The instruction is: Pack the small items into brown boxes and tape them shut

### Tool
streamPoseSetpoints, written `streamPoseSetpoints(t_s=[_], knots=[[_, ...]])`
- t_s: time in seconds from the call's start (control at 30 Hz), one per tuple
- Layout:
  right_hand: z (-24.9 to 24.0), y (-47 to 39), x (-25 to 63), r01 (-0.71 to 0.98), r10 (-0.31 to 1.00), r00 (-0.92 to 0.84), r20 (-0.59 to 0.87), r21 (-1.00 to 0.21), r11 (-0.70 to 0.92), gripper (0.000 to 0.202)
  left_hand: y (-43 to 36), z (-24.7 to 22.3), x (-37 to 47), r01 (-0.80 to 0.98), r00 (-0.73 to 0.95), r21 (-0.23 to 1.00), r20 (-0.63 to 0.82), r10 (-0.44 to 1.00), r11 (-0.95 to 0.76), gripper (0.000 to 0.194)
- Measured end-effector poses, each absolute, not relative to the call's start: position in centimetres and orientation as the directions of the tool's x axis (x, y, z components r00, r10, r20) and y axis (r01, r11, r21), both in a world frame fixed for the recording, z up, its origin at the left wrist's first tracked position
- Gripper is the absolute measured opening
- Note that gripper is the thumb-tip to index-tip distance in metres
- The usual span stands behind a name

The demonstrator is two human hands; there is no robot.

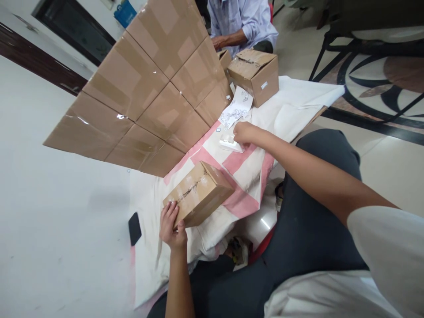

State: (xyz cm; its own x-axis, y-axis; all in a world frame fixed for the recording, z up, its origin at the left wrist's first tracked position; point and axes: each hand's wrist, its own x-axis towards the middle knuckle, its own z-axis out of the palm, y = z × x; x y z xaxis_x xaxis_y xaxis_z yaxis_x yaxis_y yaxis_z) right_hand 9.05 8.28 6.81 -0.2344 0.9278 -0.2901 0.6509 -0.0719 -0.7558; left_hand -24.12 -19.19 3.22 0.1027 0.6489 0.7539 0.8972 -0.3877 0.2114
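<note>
My left hand grips the near left end of a closed cardboard box, fingers on the top and thumb along the side. The box rests on a pink and white cloth, and a dark ragged line runs along its taped top seam. Farther off, my right hand is closed, its fingers curled down at the edge of a small white object lying on the cloth. What those fingers hold, if anything, is hidden. Just beyond lies a white paper with line drawings.
A tall cardboard partition stands along the table's far left side. Another cardboard box sits at the back, near a seated person in a pale shirt. A black phone lies by the wall on the cloth's left edge.
</note>
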Motion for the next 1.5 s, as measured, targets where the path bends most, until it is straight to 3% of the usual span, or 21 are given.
streamPoseSetpoints(t_s=[0.13, 0.33, 0.53, 0.83, 1.0, 1.1, 1.2, 1.27, 1.3, 1.4, 1.5], knots=[[7.5, 7.5, 9.5, 0.726, 0.926, -0.221, -0.306, -0.686, -0.053, 0.010, -19.1, 3.2, -24.1, 0.889, 0.106, 0.213, 0.765, 0.635, -0.406, 0.033], [7.4, 7.2, 9.8, 0.514, 0.916, -0.230, -0.329, -0.840, -0.173, 0.027, -19.2, 3.1, -24.1, 0.919, 0.097, 0.187, 0.747, 0.658, -0.347, 0.033], [7.4, 6.7, 10.9, 0.345, 0.900, -0.261, -0.348, -0.905, -0.250, 0.044, -19.0, 3.2, -24.3, 0.909, 0.096, 0.200, 0.752, 0.652, -0.365, 0.033], [5.9, 6.7, 11.0, 0.239, 0.909, -0.267, -0.319, -0.936, -0.259, 0.049, -18.1, 3.5, -26.6, 0.896, 0.198, 0.150, 0.707, 0.679, -0.418, 0.041], [4.8, 6.9, 11.2, 0.231, 0.912, -0.289, -0.290, -0.946, -0.227, 0.049, -16.6, 5.7, -28.3, 0.948, 0.136, 0.142, 0.629, 0.765, -0.286, 0.036], [4.4, 6.9, 11.3, 0.236, 0.926, -0.296, -0.236, -0.957, -0.168, 0.043, -15.2, 8.1, -26.3, 0.980, 0.135, 0.006, 0.707, 0.694, -0.197, 0.026], [4.4, 6.6, 11.4, 0.241, 0.939, -0.297, -0.173, -0.965, -0.101, 0.040, -13.3, 9.3, -19.6, 0.956, 0.209, -0.057, 0.823, 0.529, -0.289, 0.024], [4.6, 6.5, 11.5, 0.255, 0.945, -0.302, -0.129, -0.966, -0.051, 0.041, -11.2, 8.9, -13.4, 0.855, 0.391, -0.086, 0.754, 0.528, -0.511, 0.034], [4.7, 6.4, 11.5, 0.264, 0.947, -0.302, -0.110, -0.964, -0.028, 0.041, -9.8, 8.3, -10.3, 0.858, 0.405, -0.042, 0.669, 0.623, -0.512, 0.042], [4.8, 6.4, 12.0, 0.293, 0.951, -0.301, -0.066, -0.956, 0.026, 0.041, -4.1, 5.4, -3.7, 0.935, 0.280, 0.114, 0.339, 0.898, -0.335, 0.080], [4.6, 6.3, 12.6, 0.314, 0.953, -0.300, -0.051, -0.948, 0.048, 0.040, 1.5, 2.1, -2.1, 0.941, 0.152, 0.267, 0.213, 0.965, -0.207, 0.095]])
